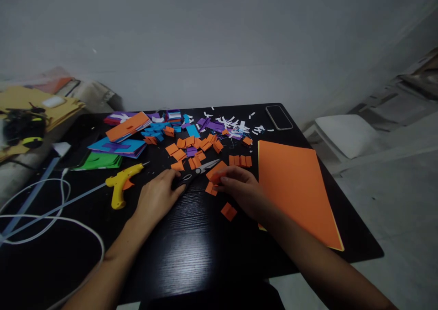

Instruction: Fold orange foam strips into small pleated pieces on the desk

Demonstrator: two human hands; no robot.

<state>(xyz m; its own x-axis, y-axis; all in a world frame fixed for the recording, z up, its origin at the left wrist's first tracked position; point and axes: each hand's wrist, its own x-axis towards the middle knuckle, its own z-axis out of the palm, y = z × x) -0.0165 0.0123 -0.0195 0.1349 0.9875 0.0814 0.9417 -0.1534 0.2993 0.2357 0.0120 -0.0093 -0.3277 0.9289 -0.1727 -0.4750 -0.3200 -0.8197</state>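
Observation:
My left hand (158, 193) is closed on the black handles of a pair of scissors (206, 166), which lie low over the table with their metal blades pointing to the right. My right hand (239, 186) pinches a small orange paper piece (216, 171) close beside the blade tips. Just under those fingers is another folded orange piece (211, 188). One more folded orange piece (229, 212) lies nearer to me. A short row of orange pieces (240, 160) sits behind my right hand.
A stack of orange sheets (294, 186) lies on the right of the black table (185, 264). Left are a yellow glue gun (120, 182), a white cable (85, 228) and folded coloured papers (118, 146). Behind are white paper scraps (236, 126) and a phone (279, 118).

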